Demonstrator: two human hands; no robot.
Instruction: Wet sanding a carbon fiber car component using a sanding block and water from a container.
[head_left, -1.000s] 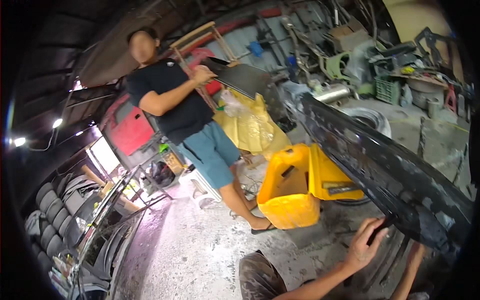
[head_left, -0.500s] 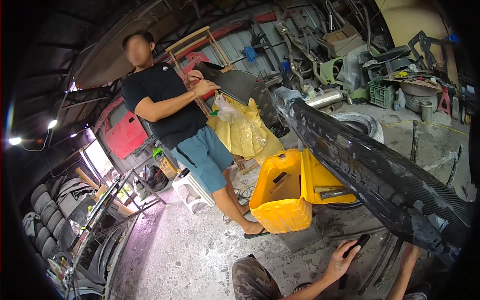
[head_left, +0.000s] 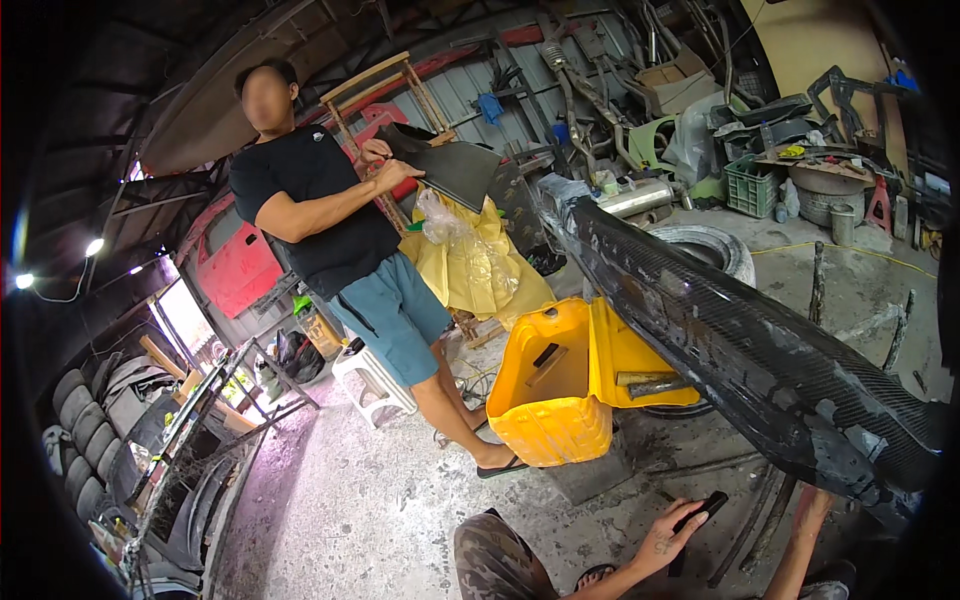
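My left hand point(head_left: 668, 532) is closed round a narrow black block point(head_left: 703, 511) low in the picture, apart from the panel. Above and to its right lies a long, dark carbon-fibre panel point(head_left: 730, 318), slanting from the upper middle to the lower right, dusty and scuffed pale in patches. My right hand point(head_left: 812, 508) reaches up to the panel's lower edge; its fingers are hidden there.
A yellow tub point(head_left: 550, 435) with a dark bar and a flat piece inside stands beside the panel. A co-worker point(head_left: 320, 190) on the left handles a dark sheet point(head_left: 450, 170). A tyre point(head_left: 712, 250) and sticks point(head_left: 772, 525) lie on the floor.
The whole view has shifted a little, so most things sit further left. The black block in my left hand has tilted flatter. My right hand stays at the panel's edge.
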